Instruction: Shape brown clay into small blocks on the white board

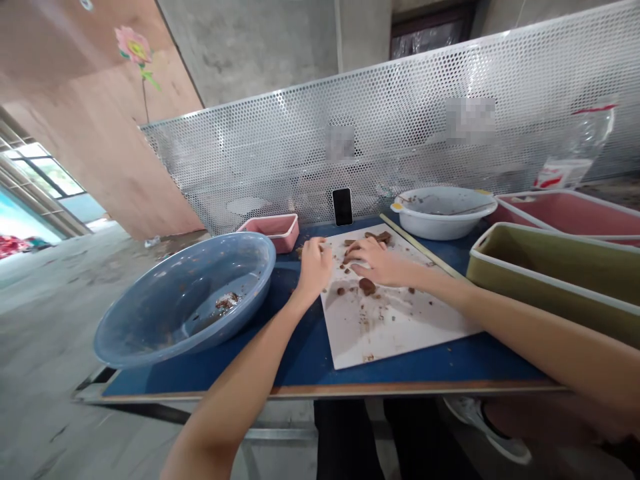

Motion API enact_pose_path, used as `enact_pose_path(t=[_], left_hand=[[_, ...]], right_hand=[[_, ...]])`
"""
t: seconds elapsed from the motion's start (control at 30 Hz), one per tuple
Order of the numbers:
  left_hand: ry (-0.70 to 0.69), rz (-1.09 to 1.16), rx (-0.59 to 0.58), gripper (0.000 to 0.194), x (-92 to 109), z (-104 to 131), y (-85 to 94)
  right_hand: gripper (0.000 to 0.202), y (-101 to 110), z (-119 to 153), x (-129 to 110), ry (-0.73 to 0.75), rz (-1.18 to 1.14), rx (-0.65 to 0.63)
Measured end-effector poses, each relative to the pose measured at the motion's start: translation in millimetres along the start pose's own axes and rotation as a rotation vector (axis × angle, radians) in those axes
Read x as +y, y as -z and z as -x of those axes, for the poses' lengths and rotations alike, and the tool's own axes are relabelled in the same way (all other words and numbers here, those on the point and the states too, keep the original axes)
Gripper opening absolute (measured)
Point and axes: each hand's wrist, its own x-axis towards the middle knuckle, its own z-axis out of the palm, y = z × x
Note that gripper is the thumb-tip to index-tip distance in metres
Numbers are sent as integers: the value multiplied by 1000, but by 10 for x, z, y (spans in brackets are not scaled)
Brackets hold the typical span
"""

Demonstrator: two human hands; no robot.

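My left hand [316,265] is at the far left edge of a white board [350,340], its fingers curled downward. A few brown bits [300,252] show beside its fingertips, but whatever lies under the fingers is hidden. Palm down over the board, my right hand [380,263] has its fingers spread above small brown fragments. Just beyond it lie larger brown pieces [383,237], and a rounded brown lump [367,287] sits on the near side. Dark crumbs and smears are scattered over the board.
A large blue basin [170,293] with wet brown residue stands left. Behind are a pink container [280,233] and an upright phone [343,207]. A yellowish strip [423,248], white basin [440,217], green bin [540,267], pink bin [590,207] and plastic bottle [575,150] occupy the right.
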Motion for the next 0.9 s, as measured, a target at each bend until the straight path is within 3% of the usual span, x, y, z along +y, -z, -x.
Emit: enact_pose_path(t=[0.03,0.1,0.2,0.3,0.53,0.9], left_hand=[[-147,-292,-77,19,32,92,-2],[-316,-760,-168,18,85,316,-30],[-342,-1207,-390,11,119,676,-141],[-297,-1426,-525,10,120,928,-276],[-231,-1514,-612,15,97,998,-364],[-254,-1471,-610,17,-14,944,-347]], right_hand=[[35,10,75,61,-37,0,24],[35,-8,253,174,-69,17,61],[40,-88,516,293,-103,46,105],[44,-125,678,328,-200,-2,101],[41,-56,758,185,-256,-156,-43],[35,-83,772,30,-250,-175,-46]])
